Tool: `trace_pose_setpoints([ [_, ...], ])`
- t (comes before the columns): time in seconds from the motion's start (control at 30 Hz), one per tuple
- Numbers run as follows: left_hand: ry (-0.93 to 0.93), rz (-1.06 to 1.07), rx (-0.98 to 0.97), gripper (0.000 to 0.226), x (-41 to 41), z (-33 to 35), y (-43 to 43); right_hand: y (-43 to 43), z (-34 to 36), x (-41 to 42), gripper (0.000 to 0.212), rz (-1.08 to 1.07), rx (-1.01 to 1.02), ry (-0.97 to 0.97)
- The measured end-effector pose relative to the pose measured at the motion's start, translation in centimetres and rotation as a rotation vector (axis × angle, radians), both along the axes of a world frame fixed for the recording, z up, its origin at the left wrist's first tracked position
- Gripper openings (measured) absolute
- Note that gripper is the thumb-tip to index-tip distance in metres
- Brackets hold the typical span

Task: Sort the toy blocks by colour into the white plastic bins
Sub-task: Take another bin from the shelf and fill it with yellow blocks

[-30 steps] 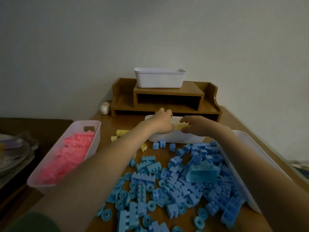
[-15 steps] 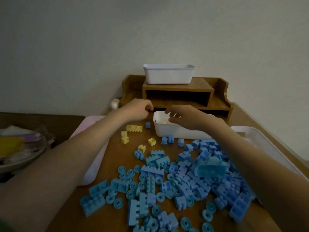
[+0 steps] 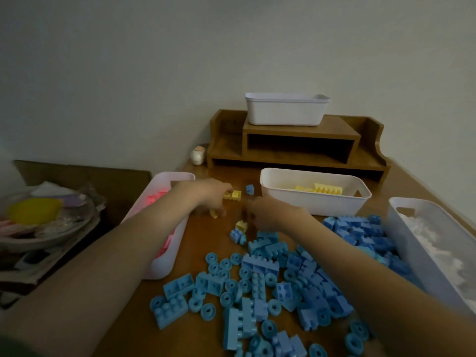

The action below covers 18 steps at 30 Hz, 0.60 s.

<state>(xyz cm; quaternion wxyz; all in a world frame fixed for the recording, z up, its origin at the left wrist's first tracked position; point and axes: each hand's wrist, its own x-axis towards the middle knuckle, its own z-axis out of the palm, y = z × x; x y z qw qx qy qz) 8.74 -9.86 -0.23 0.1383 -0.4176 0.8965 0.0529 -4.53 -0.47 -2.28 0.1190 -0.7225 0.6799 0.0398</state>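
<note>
My left hand reaches down to the table between the pink-block bin and the yellow-block bin. Its fingers curl round a small yellow block, and its fingertips touch a long yellow block. Just to the right, my right hand lies low on the table with its fingers curled down, and whatever is under it is hidden. Another yellow block sits just left of that hand. A big heap of blue blocks covers the near table.
A white bin holding white pieces stands at the right edge. An empty-looking white bin sits on the wooden shelf at the back. One blue block lies by the yellow-block bin. A cluttered dish is off the table's left.
Both hands came back from the yellow-block bin and dropped left and down onto the loose yellow blocks on the table. The camera view tilted down and left.
</note>
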Motion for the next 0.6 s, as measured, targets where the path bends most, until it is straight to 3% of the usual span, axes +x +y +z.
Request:
trace_pose_setpoints([
  [0.1,-0.038,-0.014,-0.038,0.043,0.0,-0.4,-0.2,-0.4,-0.2,-0.2,0.039,-0.008,-0.026,-0.038],
  [0.3,0.045,-0.048,-0.043,0.015,0.1,-0.5,0.0,0.4,1.0,-1.0,0.051,0.056,0.061,-0.351],
  [0.47,0.063,-0.075,-0.044,0.019,0.0,0.0,0.1,0.7,0.6,-0.3,0.034,0.138,0.081,-0.183],
  [0.6,0.089,-0.091,-0.057,0.016,0.4,0.3,0.4,0.8,0.3,-0.4,0.033,0.087,-0.010,-0.220],
])
